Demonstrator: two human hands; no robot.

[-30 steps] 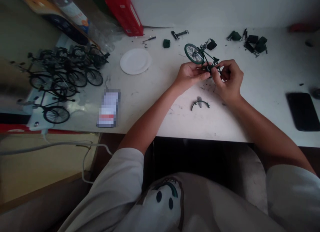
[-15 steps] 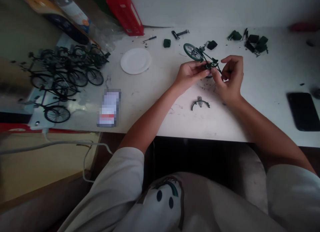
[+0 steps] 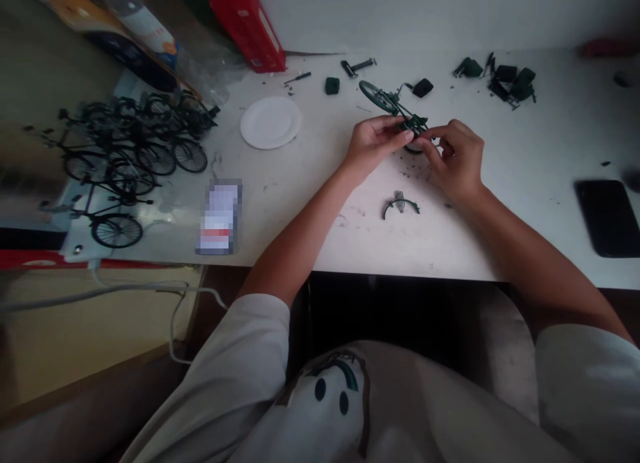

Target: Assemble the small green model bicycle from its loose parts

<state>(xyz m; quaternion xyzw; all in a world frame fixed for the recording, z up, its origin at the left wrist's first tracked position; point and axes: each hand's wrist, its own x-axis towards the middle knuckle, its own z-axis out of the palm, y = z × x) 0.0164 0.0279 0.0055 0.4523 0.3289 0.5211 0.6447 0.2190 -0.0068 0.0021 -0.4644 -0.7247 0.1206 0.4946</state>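
A dark green toy bicycle (image 3: 383,98) is held tilted above the white table, one spoked wheel pointing up and left. My left hand (image 3: 374,142) is closed on its frame, thumb and fingers pinching it from the left. On the other side, the thumb and forefinger of my right hand (image 3: 456,158) press together at the bicycle's near right end; what lies between them is too small to make out. Below the hands rests a curved green fender-like piece (image 3: 401,203) with a greyish part attached. A small black piece (image 3: 423,87) lies just beyond the bicycle.
Several toy bicycles (image 3: 117,230) crowd the table's left side. A white plate (image 3: 271,122), a phone with a lit screen (image 3: 219,216), a small screwdriver (image 3: 300,78) and a green block (image 3: 332,85) lie about. Dark green parts (image 3: 523,83) sit back right, above a black phone (image 3: 607,216).
The bicycle has tipped and shifted slightly left. My right hand's fingers, spread apart before, have come together in a pinch at the bicycle's near end.
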